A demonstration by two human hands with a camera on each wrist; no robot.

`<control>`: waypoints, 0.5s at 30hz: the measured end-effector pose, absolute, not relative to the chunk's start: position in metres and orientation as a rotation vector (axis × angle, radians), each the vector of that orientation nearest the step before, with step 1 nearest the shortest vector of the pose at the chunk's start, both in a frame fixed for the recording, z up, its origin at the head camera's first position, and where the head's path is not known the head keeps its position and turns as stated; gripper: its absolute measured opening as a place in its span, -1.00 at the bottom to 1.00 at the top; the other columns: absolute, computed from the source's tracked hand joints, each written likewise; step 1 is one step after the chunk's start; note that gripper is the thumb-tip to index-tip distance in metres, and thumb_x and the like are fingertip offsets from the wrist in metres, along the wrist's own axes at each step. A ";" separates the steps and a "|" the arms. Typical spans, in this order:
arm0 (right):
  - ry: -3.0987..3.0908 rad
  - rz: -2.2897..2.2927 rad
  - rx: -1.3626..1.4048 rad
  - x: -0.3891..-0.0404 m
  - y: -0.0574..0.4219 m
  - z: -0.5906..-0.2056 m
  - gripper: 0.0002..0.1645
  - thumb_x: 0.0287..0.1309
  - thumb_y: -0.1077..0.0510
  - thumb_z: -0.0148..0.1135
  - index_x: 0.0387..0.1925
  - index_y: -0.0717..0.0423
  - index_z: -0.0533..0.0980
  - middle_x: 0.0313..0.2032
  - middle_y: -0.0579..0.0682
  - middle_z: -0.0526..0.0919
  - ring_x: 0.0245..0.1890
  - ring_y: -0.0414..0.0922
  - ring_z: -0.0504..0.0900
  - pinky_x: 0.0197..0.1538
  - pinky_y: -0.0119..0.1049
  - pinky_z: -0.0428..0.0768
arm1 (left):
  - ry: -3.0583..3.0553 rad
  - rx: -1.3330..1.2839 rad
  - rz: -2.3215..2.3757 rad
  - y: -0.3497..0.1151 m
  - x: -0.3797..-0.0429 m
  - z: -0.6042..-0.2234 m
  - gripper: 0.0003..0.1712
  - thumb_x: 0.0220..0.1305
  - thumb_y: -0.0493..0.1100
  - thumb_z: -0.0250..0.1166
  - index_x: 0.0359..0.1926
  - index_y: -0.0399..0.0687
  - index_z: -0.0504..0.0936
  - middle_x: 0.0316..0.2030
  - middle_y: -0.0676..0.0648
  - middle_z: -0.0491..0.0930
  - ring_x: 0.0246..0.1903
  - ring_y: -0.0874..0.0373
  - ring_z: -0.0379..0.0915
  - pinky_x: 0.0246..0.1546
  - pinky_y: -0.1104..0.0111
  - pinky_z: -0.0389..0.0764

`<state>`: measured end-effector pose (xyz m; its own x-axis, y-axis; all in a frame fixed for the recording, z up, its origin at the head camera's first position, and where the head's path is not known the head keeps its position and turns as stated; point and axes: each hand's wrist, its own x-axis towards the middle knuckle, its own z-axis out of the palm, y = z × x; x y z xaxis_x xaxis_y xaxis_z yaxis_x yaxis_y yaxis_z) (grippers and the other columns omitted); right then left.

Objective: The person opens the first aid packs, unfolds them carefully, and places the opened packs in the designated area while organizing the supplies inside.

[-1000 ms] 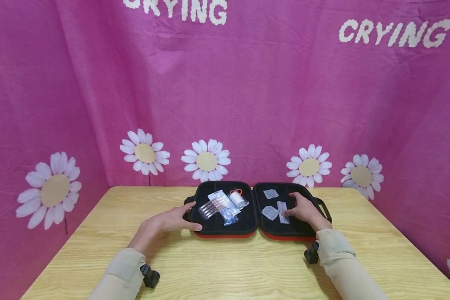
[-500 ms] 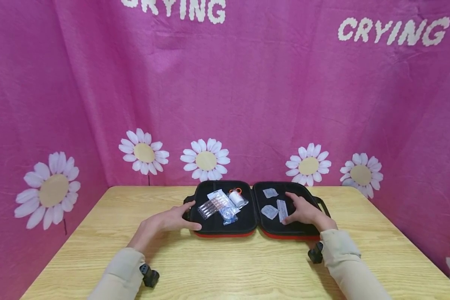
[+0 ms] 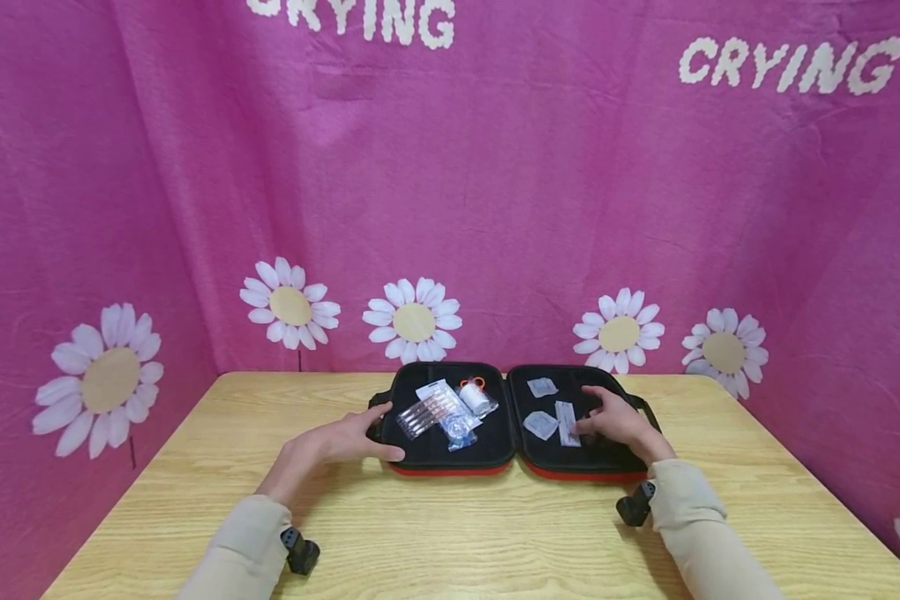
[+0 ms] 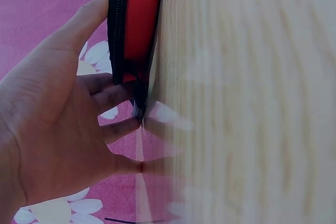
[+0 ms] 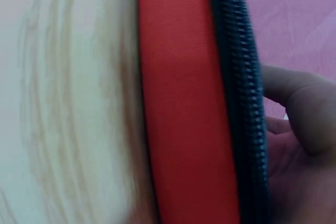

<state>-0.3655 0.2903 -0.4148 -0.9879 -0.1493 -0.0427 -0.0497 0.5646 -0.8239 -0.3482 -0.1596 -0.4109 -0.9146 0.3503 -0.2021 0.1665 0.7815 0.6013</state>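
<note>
A black-lined case (image 3: 495, 459) with a red shell lies unfolded on the table. My left hand (image 3: 345, 437) touches its left side; in the left wrist view, the thumb (image 4: 86, 22) lies at the zipped rim and other fingers reach down beside the case. My right hand (image 3: 622, 423) hovers over the right half, thumb and index finger apart, thumb at the edge of a narrow white packet (image 3: 567, 423). Left of that packet lie two more pale packets, one near (image 3: 541, 425) and one farther (image 3: 542, 387). In the right wrist view, the case's red wall hides most of the right hand.
The left half holds a sleeve of swab-like sticks (image 3: 423, 412), a blue-and-clear bag (image 3: 459, 432) and a bagged white roll (image 3: 475, 398) with orange loops behind it. A carry handle (image 3: 648, 417) sticks out at the right. Pink curtains (image 3: 495, 208) surround the wooden table (image 3: 450, 533).
My right hand has drawn slightly rightward, its thumb coming off the narrow packet to its edge. The left hand has stayed at the case's left side.
</note>
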 end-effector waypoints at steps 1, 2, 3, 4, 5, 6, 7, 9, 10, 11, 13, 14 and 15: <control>2.652 -1.441 -0.161 -0.366 0.291 -0.414 0.04 0.13 0.24 0.36 0.47 0.41 -0.03 -0.50 0.01 0.68 -0.48 -0.14 0.68 -0.38 -0.26 0.62 | 2.671 0.398 0.862 -0.160 -0.348 -0.411 0.19 0.03 0.40 0.40 0.57 0.19 0.04 0.49 -0.20 0.15 0.44 -0.18 0.07 0.36 -0.21 0.23; 2.624 -1.467 -0.153 -0.366 0.293 -0.414 0.02 0.18 0.22 0.33 0.48 0.41 -0.05 -0.45 0.05 0.72 -0.44 -0.13 0.70 -0.36 -0.25 0.63 | 2.671 0.398 0.862 -0.160 -0.349 -0.411 0.19 0.03 0.40 0.40 0.57 0.19 0.04 0.49 -0.20 0.15 0.44 -0.18 0.07 0.36 -0.21 0.23; 2.591 -1.501 -0.146 -0.366 0.294 -0.414 0.00 0.22 0.20 0.29 0.48 0.40 -0.06 -0.40 0.09 0.74 -0.40 -0.11 0.72 -0.36 -0.24 0.64 | 2.671 0.393 0.862 -0.160 -0.349 -0.411 0.19 0.02 0.41 0.40 0.57 0.20 0.04 0.49 -0.21 0.14 0.44 -0.19 0.06 0.36 -0.21 0.22; 2.555 -1.532 -0.143 -0.367 0.295 -0.413 -0.02 0.27 0.19 0.26 0.49 0.39 -0.08 -0.34 0.14 0.76 -0.36 -0.09 0.74 -0.34 -0.22 0.67 | 2.672 0.390 0.861 -0.160 -0.349 -0.410 0.20 0.01 0.42 0.40 0.57 0.20 0.04 0.49 -0.21 0.14 0.45 -0.19 0.06 0.36 -0.22 0.22; 2.531 -1.552 -0.134 -0.367 0.296 -0.412 -0.03 0.29 0.17 0.24 0.50 0.38 -0.09 -0.29 0.16 0.77 -0.33 -0.08 0.75 -0.33 -0.21 0.68 | 2.672 0.389 0.860 -0.160 -0.349 -0.410 0.20 0.01 0.42 0.40 0.57 0.20 0.04 0.49 -0.22 0.13 0.45 -0.20 0.05 0.36 -0.22 0.21; 2.513 -1.567 -0.140 -0.368 0.297 -0.412 -0.03 0.31 0.16 0.22 0.50 0.38 -0.10 -0.27 0.17 0.77 -0.31 -0.08 0.75 -0.32 -0.20 0.69 | 2.672 0.384 0.860 -0.160 -0.350 -0.410 0.20 0.01 0.42 0.40 0.57 0.21 0.04 0.50 -0.22 0.13 0.45 -0.20 0.05 0.36 -0.22 0.21; 2.503 -1.576 -0.142 -0.369 0.298 -0.411 -0.04 0.31 0.16 0.22 0.50 0.38 -0.10 -0.26 0.16 0.77 -0.30 -0.09 0.74 -0.32 -0.20 0.68 | 2.672 0.382 0.858 -0.160 -0.350 -0.410 0.20 0.02 0.42 0.39 0.57 0.21 0.04 0.50 -0.22 0.12 0.45 -0.20 0.04 0.37 -0.22 0.21; 2.496 -1.583 -0.150 -0.369 0.300 -0.411 -0.04 0.32 0.15 0.21 0.51 0.37 -0.11 -0.26 0.11 0.76 -0.29 -0.12 0.73 -0.31 -0.21 0.68 | 2.672 0.388 0.853 -0.160 -0.349 -0.410 0.19 0.03 0.41 0.40 0.57 0.20 0.04 0.49 -0.23 0.13 0.45 -0.21 0.05 0.37 -0.22 0.21; 2.497 -1.578 -0.164 -0.369 0.301 -0.410 -0.04 0.33 0.15 0.20 0.51 0.38 -0.12 -0.26 0.08 0.75 -0.28 -0.13 0.71 -0.30 -0.21 0.67 | 2.674 0.399 0.850 -0.159 -0.350 -0.410 0.19 0.04 0.40 0.40 0.57 0.18 0.04 0.49 -0.23 0.14 0.44 -0.21 0.06 0.36 -0.22 0.21; 2.496 -1.579 -0.166 -0.369 0.302 -0.411 -0.03 0.33 0.15 0.20 0.51 0.37 -0.12 -0.25 0.03 0.75 -0.28 -0.15 0.70 -0.30 -0.23 0.66 | 2.673 0.405 0.853 -0.159 -0.350 -0.411 0.18 0.04 0.39 0.40 0.57 0.17 0.04 0.49 -0.23 0.14 0.44 -0.20 0.06 0.37 -0.21 0.22; 2.495 -1.574 -0.186 -0.369 0.303 -0.412 -0.03 0.34 0.15 0.19 0.52 0.36 -0.13 -0.22 0.02 0.73 -0.28 -0.17 0.67 -0.28 -0.25 0.64 | 2.673 0.414 0.855 -0.159 -0.349 -0.412 0.18 0.05 0.38 0.40 0.57 0.16 0.04 0.48 -0.22 0.15 0.44 -0.18 0.07 0.38 -0.19 0.22; 2.495 -1.568 -0.200 -0.369 0.304 -0.413 -0.04 0.35 0.14 0.18 0.52 0.36 -0.14 -0.20 0.04 0.73 -0.28 -0.17 0.66 -0.28 -0.26 0.64 | 2.672 0.420 0.856 -0.159 -0.349 -0.412 0.18 0.05 0.38 0.40 0.57 0.15 0.04 0.48 -0.21 0.16 0.44 -0.18 0.07 0.38 -0.18 0.22; 2.499 -1.562 -0.208 -0.369 0.304 -0.413 -0.03 0.36 0.13 0.18 0.52 0.36 -0.15 -0.17 0.05 0.72 -0.28 -0.17 0.65 -0.28 -0.26 0.63 | 2.673 0.428 0.856 -0.159 -0.349 -0.412 0.18 0.05 0.37 0.41 0.57 0.14 0.04 0.48 -0.21 0.16 0.44 -0.17 0.08 0.38 -0.18 0.22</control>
